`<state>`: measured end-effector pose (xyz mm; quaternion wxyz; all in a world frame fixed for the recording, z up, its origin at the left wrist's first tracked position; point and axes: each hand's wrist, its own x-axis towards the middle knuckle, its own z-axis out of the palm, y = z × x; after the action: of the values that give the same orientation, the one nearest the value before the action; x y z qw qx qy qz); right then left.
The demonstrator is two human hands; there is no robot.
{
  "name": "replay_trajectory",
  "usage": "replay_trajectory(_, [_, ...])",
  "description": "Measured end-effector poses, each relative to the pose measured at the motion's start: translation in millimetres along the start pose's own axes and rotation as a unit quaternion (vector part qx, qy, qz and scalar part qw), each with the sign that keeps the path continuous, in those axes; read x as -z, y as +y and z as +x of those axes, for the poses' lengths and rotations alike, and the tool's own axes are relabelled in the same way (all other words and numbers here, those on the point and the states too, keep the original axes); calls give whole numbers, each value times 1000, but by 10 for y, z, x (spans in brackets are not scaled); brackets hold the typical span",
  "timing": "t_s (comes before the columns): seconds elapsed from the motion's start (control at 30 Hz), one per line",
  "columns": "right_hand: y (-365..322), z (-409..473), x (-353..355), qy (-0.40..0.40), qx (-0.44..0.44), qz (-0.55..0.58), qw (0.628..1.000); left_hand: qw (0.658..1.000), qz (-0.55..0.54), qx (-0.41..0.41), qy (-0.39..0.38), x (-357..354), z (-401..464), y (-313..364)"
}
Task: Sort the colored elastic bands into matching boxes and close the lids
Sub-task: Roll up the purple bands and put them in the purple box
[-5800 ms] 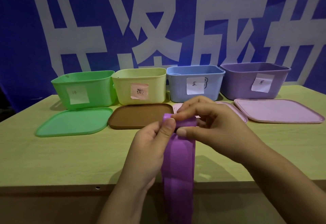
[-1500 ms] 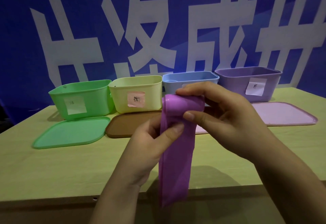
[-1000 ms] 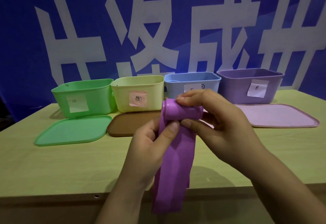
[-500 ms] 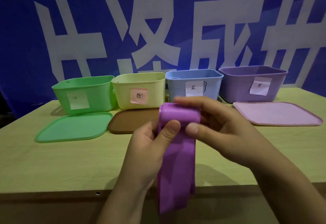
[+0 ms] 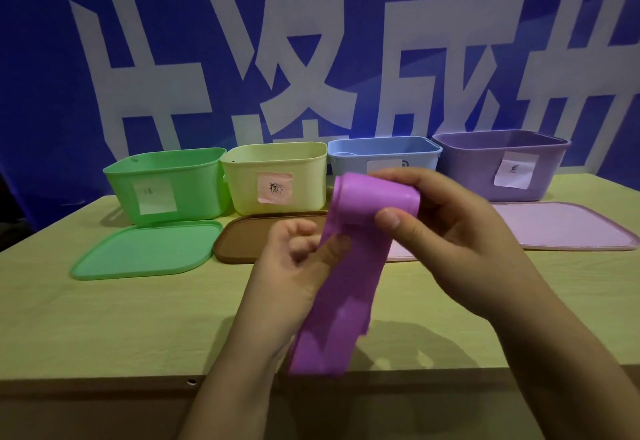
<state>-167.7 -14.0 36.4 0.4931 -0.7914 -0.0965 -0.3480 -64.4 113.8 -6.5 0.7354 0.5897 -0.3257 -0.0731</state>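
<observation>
**Purple band partly rolled, both hands on it, not boxed yet**

Head view: vs 0.5 s ago, left hand (image 5: pixel 294 266) has dropped off the roll. Its thumb now sits on the hanging strip below, fingers loosely curled beside the strip's edge. Right hand (image 5: pixel 460 231) holds the rolled top of the purple elastic band (image 5: pixel 349 277), fingers over, thumb under. Roll sits higher and tilted; tail hangs toward 6 o'clock past the table (image 5: pixel 104 318) front edge.

Around, at 12 o'clock, row of open boxes left to right: green box (image 5: pixel 166 185), yellow box (image 5: pixel 277 176), blue box (image 5: pixel 381 155), purple box (image 5: pixel 498 162). Paper labels on the fronts. Lids flat in front: green lid (image 5: pixel 145 249), brown lid (image 5: pixel 242 237), pink lid (image 5: pixel 564 225). A further pale lid is mostly hidden behind the hands and band. The roll and right fingers also cover the blue box front and most of its label. Blue banner (image 5: pixel 311 58) with white characters behind.
</observation>
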Motion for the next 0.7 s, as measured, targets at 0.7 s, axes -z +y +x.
replay_trajectory(0.7, [99, 529, 278, 105, 24, -127, 986, 996, -11, 85, 15, -8, -67, -446])
